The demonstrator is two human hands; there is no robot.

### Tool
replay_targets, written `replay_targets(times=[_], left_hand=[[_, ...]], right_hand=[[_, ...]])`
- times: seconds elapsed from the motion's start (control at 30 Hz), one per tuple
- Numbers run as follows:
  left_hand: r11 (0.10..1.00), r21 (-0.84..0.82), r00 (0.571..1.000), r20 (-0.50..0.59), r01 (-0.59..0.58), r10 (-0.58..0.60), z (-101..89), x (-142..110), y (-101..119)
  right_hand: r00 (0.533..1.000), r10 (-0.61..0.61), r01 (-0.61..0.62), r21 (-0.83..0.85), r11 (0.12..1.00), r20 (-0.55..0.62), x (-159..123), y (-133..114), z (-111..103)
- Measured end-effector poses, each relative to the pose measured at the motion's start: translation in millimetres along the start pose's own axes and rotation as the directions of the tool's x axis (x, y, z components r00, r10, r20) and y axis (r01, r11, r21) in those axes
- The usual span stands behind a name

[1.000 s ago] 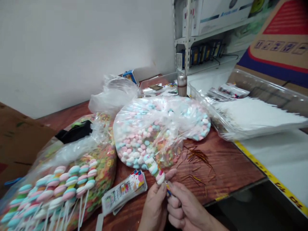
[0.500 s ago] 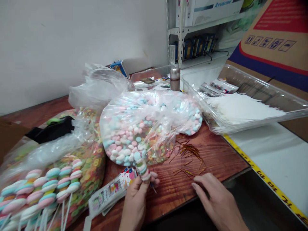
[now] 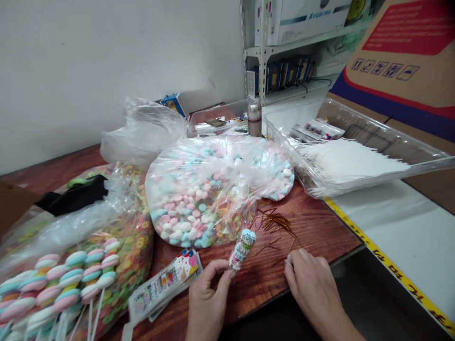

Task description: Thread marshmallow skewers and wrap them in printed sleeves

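My left hand (image 3: 208, 298) pinches the base of a wrapped marshmallow candy skewer (image 3: 242, 248), which tilts up to the right. My right hand (image 3: 308, 279) lies on the wooden table (image 3: 320, 237), fingertips pressed together at the near edge of a scatter of thin gold twist ties (image 3: 277, 225); I cannot make out whether a tie is between them. Just beyond lies a clear bag of pink, blue and white marshmallows (image 3: 213, 189). A stack of printed wrapper sleeves (image 3: 167, 284) sits left of my left hand.
A big bag of coloured ring candy (image 3: 117, 227) carries several finished skewers (image 3: 64, 279) at the left. A clear tray of white sticks (image 3: 355, 161) stands at the right, a metal bottle (image 3: 254, 118) and shelving behind. The table edge runs close to my hands.
My right hand let go of the skewer and moved right to the twist ties. My left hand kept the skewer and tipped it to the right.
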State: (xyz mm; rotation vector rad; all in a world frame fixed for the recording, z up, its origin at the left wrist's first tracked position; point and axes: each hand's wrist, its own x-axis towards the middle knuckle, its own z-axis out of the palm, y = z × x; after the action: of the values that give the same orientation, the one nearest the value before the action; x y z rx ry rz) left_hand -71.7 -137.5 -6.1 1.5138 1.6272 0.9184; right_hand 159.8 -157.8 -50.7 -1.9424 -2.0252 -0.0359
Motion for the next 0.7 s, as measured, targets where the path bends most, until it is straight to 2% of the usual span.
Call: replay_targets(times=[0.1,0.2,0.3,0.4,0.53,0.7], left_hand=[[0.994,0.075,0.996,-0.03,-0.083,0.086,-3.3,4.1,4.5],[0.955,0.172,0.97,0.006,-0.24,0.242,-0.3,9.7,12.0],[0.877,0.297,0.926,0.088,-0.377,0.368,13.1,12.4,16.1],[0.777,0.414,0.873,0.105,-0.474,0.477,29.5,13.3,17.3],[0.733,0.409,0.815,0.048,-0.543,0.577,37.7,17.4,21.2],[0.705,0.367,0.761,0.011,-0.606,0.649,31.9,23.4,22.1]], right_hand=[[0.99,-0.019,0.02,0.007,1.0,-0.137,4.7,-2.2,-3.7],[0.96,-0.061,0.107,0.159,0.982,-0.272,16.2,-8.2,-9.3],[0.912,-0.122,0.229,0.24,0.943,-0.392,31.7,-16.1,-12.7],[0.845,-0.229,0.372,0.225,0.901,-0.484,42.4,-23.2,-12.0],[0.778,-0.364,0.523,0.207,0.827,-0.512,44.3,-30.5,-8.9],[0.771,-0.393,0.565,0.252,0.786,-0.501,39.9,-35.5,-3.6]])
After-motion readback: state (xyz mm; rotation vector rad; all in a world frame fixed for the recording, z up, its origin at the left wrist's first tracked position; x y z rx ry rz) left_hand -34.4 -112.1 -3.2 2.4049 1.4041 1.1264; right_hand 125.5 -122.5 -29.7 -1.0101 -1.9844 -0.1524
